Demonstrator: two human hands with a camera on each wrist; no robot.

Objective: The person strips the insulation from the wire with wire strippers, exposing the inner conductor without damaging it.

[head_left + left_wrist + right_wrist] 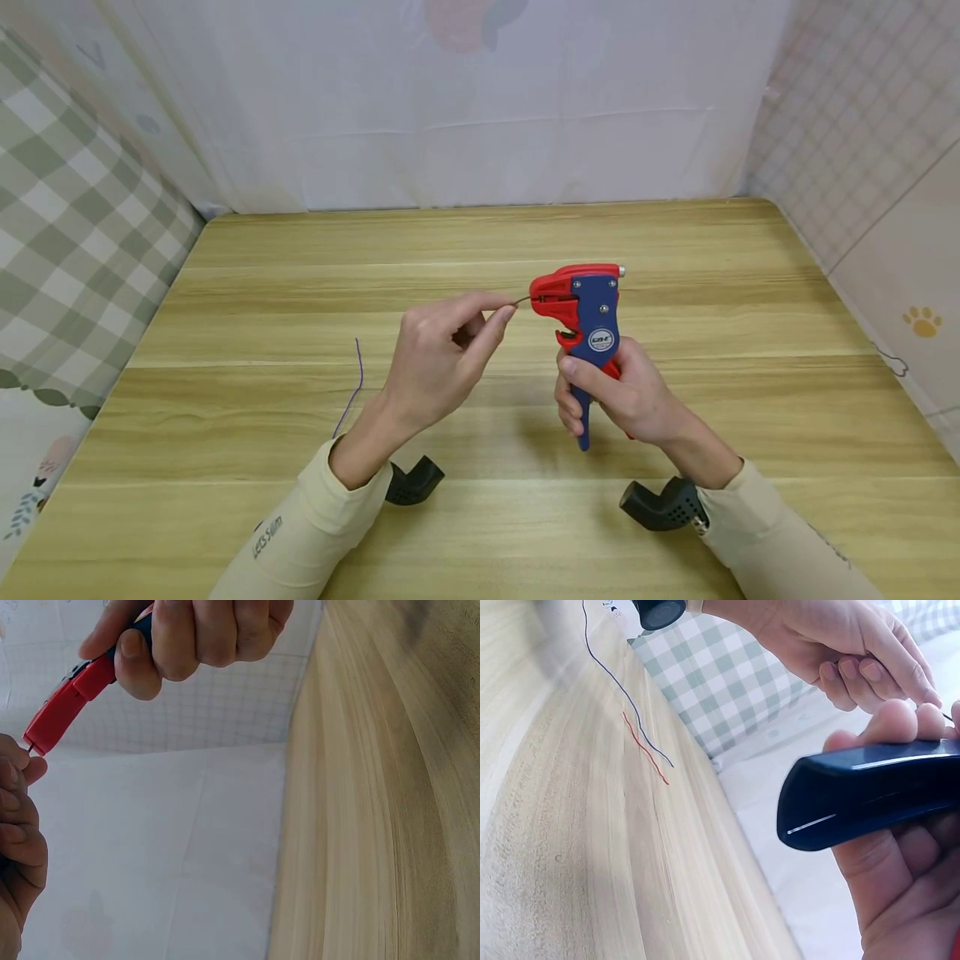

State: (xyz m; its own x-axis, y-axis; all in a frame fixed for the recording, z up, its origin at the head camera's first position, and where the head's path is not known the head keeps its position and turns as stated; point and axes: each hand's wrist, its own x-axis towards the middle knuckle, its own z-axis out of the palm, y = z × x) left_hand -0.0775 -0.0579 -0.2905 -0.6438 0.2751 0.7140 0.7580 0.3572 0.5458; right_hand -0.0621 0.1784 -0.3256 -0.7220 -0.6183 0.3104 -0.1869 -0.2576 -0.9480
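Pinching a thin dark wire (522, 300) between thumb and forefinger of left grip (447, 352). Grasping a red-and-blue pistol-shaped wire stripper (595, 321) upright in right grip (624, 392). Meeting the tool's red nose with the dark wire, above pale wood-grain surface (300, 275); can't tell depth. Showing a thin blue wire (361, 377) by left forearm, near a short red wire (647, 752), both on surface.

The left grip (21, 838) pinches a wire (30, 749) at the red tool (61, 712).

Wood-grain table (465, 242) | on it: thin blue wire (361, 383) | thin red wire (645, 749) just beside
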